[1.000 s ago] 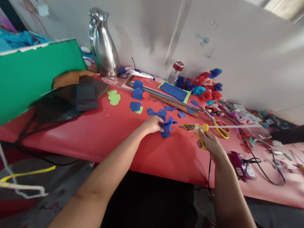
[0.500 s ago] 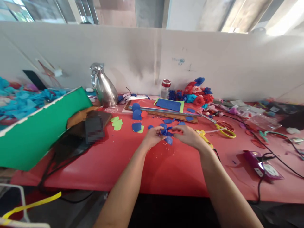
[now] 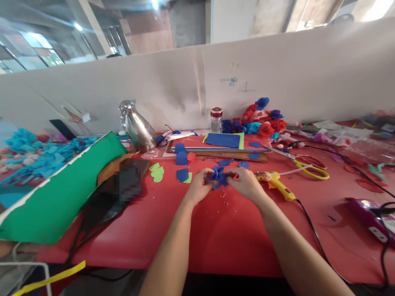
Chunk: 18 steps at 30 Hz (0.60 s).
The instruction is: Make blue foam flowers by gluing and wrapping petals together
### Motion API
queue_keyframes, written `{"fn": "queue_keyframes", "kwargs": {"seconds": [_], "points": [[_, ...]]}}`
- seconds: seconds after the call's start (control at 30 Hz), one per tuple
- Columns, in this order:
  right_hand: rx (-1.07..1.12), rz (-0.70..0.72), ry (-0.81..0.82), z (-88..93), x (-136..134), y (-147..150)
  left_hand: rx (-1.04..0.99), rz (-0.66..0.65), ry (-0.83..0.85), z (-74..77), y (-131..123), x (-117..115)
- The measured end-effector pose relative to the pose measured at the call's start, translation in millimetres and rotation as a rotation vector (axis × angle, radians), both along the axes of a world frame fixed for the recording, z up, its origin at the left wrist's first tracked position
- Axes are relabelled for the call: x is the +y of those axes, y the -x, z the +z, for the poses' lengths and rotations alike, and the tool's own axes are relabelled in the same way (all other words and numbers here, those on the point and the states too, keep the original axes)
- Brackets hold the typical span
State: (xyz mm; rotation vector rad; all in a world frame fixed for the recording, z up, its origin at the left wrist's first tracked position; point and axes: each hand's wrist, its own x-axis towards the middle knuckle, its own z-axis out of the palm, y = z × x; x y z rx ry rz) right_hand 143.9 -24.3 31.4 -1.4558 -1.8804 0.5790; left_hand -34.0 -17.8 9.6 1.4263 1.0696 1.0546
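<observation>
A small blue flower (image 3: 218, 174), apparently of paper or foam sheet, is held up between my hands over the red table (image 3: 216, 230). My left hand (image 3: 201, 187) pinches its left side. At the right side, my right hand (image 3: 245, 183) has its fingers closed at a petal. The fingertips partly cover the flower, so its underside is hidden. Close by lie loose blue petals (image 3: 182, 175) and light-green cut pieces (image 3: 157, 172). A yellow glue gun (image 3: 282, 187) rests just right of my right hand, its nozzle end partly hidden.
Scissors (image 3: 317, 170) lie at the right, with a purple power box (image 3: 367, 220) and cables nearer the edge. Finished flowers (image 3: 262, 123), a jar (image 3: 216, 119) and a steel jug (image 3: 138, 129) stand at the back. A green-sided box (image 3: 68, 193) fills the left.
The view has tilted and shifted, uncovering more of the glue gun. The flower has turned between my hands, and my right fingers have closed in on its petals.
</observation>
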Motion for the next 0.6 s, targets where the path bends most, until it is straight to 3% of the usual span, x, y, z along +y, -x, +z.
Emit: {"fn": "queue_keyframes", "kwargs": {"seconds": [0.1, 0.23, 0.37, 0.6], "points": [[0.208, -0.209, -0.145, 4.3, -1.5, 0.6, -0.117, 0.119, 0.057, 6.7, -1.5, -3.3], [0.618, -0.329, -0.076, 11.9, -2.9, -0.6, -0.248, 0.131, 0.099, 13.4, -4.6, -7.8], [0.92, -0.359, 0.054, 18.3, -4.0, -0.2, -0.37, 0.092, 0.155, 16.2, -9.0, -12.0], [1.115, -0.255, 0.134, 16.1, -5.7, 7.2, -0.42, 0.013, 0.206, 19.0, -12.9, -17.6]]}}
